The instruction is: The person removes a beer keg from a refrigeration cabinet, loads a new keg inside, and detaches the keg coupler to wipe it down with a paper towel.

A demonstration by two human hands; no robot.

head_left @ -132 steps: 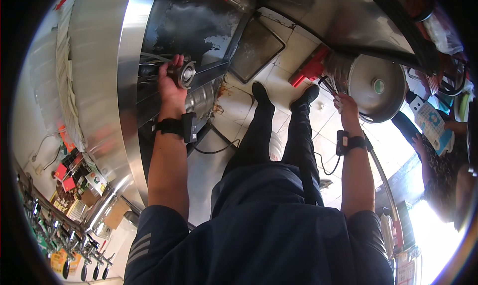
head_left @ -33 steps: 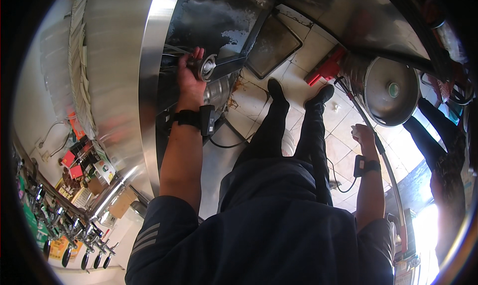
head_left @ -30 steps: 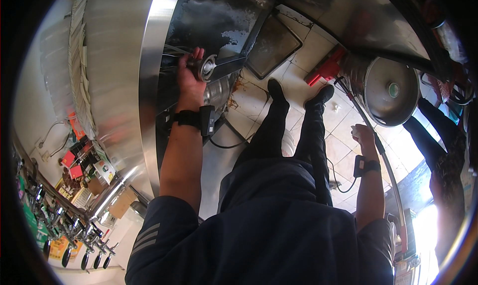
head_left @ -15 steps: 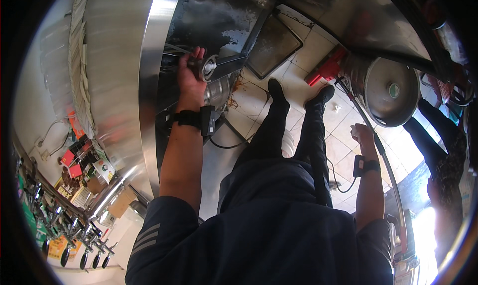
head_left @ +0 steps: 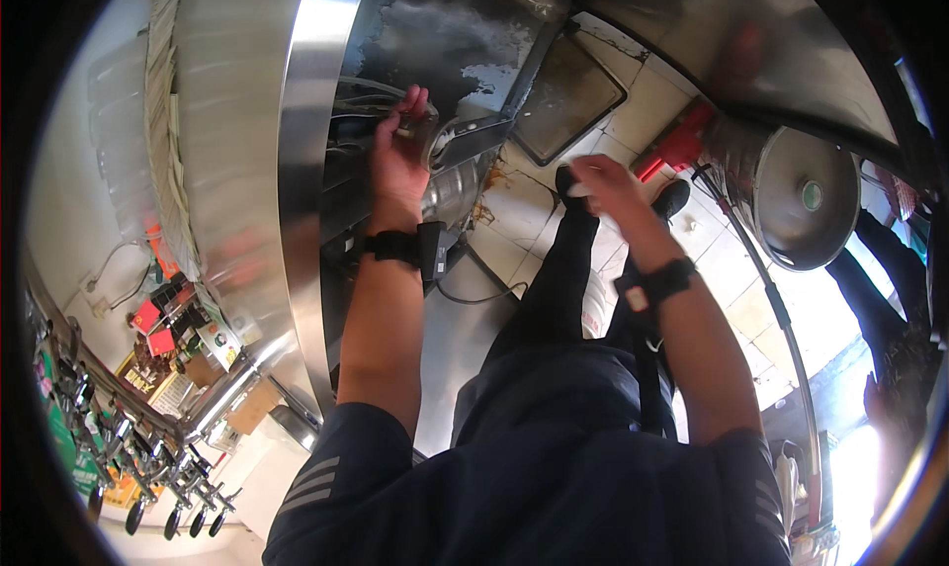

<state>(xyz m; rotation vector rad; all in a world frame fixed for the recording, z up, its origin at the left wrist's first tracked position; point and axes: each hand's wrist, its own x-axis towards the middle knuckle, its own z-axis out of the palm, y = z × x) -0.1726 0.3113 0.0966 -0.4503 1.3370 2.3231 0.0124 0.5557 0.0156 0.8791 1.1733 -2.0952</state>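
My left hand is at the open front of a steel cabinet, its fingers curled round a small, round, cup-like thing that looks see-through at the rim. Glare and blur hide its exact kind. In front of my body, my right hand hangs over my feet, apart from the left. It is smeared by motion, with a small white thing showing at its fingers, perhaps a wad of tissue. Beneath the left hand a silvery keg stands partly hidden inside the cabinet.
A second metal keg stands on the tiled floor at right, beside a red floor tool and a long pole. A dark tray lies ahead. Beer taps line the lower left. Another person's legs are at far right.
My right hand has swung left and forward from beside the pole to over my feet. My left hand still holds the cup-like thing, now turned. The whole view has shifted slightly.
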